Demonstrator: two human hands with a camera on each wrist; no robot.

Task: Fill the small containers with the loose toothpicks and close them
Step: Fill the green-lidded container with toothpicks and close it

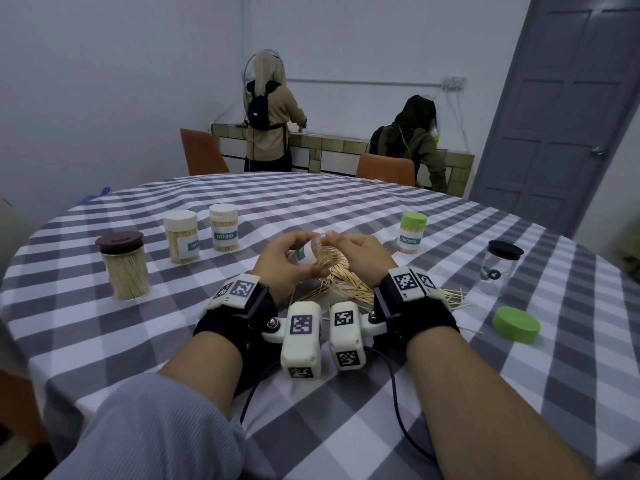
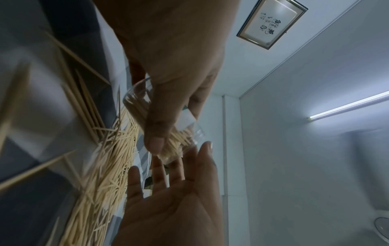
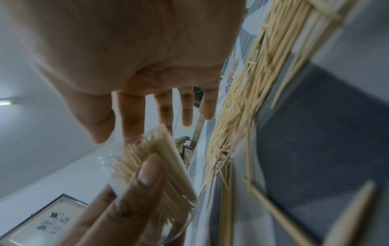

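Grey and white checks cover your round desk (image 1: 346,209), with two people working at a tiled counter (image 1: 346,150) by the far wall and a grey door (image 1: 561,109) to the right. Loose toothpicks (image 1: 349,289) lie heaped on the cloth just in front of your wrists and trail off toward the right. At your left stand three filled, capped containers: a brown-lidded jar (image 1: 124,265), then two white-lidded tubs (image 1: 181,235) (image 1: 224,227) labelled TOOTHPICK. At your right stands a green-capped tub (image 1: 411,232), also full, then an empty clear jar with a black lid (image 1: 498,268), and nearer you a loose green lid (image 1: 516,324) flat on the cloth. Your left hand (image 1: 287,261) has its grip curled round a small clear container (image 1: 308,252), tipped on its side above the heap, mouth toward your other hand and partly filled with toothpicks. Your right hand (image 1: 360,254) sits at that mouth; in the wrist views its fingers (image 3: 187,108) are straight and spread, grip apart, with the index fingertip against the container's rim.
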